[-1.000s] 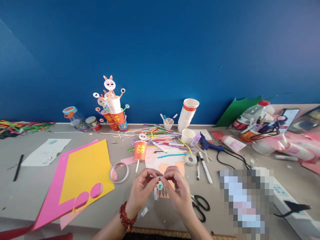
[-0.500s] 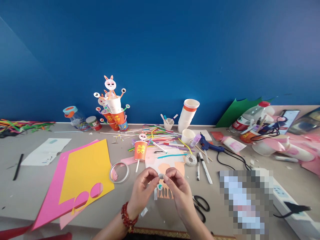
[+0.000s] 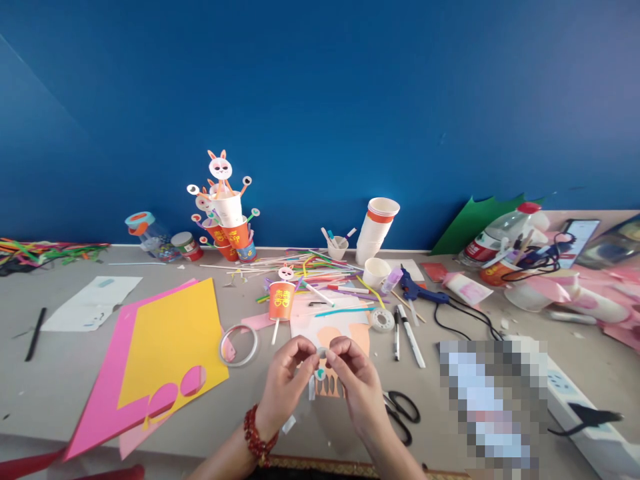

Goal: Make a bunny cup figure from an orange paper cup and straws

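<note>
My left hand [image 3: 291, 377], with a red bead bracelet on the wrist, pinches one side of a small pale round piece [image 3: 323, 352]. From the other side my right hand [image 3: 354, 373] pinches the same piece, so the two hands nearly meet. Just below them is a small white disc with a green mark [image 3: 320, 374]. Under the hands lies a peach paper with cut-outs [image 3: 333, 385]. An orange paper cup [image 3: 282, 301] with a rabbit face and a white stick is beyond my left hand.
Black-handled scissors [image 3: 403, 408] lie right of my right hand. Pens [image 3: 411, 337], a tape roll [image 3: 383, 320] and a blue glue gun [image 3: 423, 292] are farther right. Yellow paper [image 3: 175, 333] and a larger tape ring [image 3: 221, 347] lie left. Stacked cups [image 3: 374, 230] stand behind.
</note>
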{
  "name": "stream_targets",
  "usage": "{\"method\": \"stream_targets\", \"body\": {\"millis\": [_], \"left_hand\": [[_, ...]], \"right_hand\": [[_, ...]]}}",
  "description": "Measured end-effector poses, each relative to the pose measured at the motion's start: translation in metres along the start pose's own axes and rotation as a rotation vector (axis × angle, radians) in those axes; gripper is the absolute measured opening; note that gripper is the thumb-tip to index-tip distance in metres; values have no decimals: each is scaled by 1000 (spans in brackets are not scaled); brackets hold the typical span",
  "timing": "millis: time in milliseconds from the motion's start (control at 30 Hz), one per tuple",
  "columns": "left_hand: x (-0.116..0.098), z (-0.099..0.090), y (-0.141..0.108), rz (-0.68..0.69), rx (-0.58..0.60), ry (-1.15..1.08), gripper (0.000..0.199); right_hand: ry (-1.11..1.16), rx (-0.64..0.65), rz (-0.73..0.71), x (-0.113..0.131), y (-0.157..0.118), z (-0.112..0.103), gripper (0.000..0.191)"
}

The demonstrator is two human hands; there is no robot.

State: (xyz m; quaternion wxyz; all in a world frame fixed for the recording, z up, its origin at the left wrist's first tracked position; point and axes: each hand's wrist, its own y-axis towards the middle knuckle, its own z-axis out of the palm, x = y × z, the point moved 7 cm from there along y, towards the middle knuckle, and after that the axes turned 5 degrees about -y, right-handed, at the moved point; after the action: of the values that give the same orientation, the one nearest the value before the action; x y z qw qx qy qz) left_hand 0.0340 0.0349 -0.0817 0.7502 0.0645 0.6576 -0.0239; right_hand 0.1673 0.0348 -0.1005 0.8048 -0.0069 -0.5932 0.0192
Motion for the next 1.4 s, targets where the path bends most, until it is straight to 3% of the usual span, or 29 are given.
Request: {"method": "stream_targets", "body": {"millis": [667,767,867,967,1067,1400], "left_hand": [[-8,2,-5,174,1,151,13],[-6,-1,-5,167,-21,171,13],[-4,-5,-4,142,-55,204,12],[-3,-7,-2,134,-70,238,12],[-4,-7,-2,161,-81,271,10],[-10,-5,-5,221,-49,335,10]], "right_hand": [[8,9,86,-16,-2,0,22],[-203,-36,-78,-4,-1,-4,14],[-580,-118,-471,29,-9,-3,19],[-883,-39,-748,48,-19,12,22],[-978,28,-794,51,-20,20,21],[-1012,50,-807,49,-22,22,19]]}}
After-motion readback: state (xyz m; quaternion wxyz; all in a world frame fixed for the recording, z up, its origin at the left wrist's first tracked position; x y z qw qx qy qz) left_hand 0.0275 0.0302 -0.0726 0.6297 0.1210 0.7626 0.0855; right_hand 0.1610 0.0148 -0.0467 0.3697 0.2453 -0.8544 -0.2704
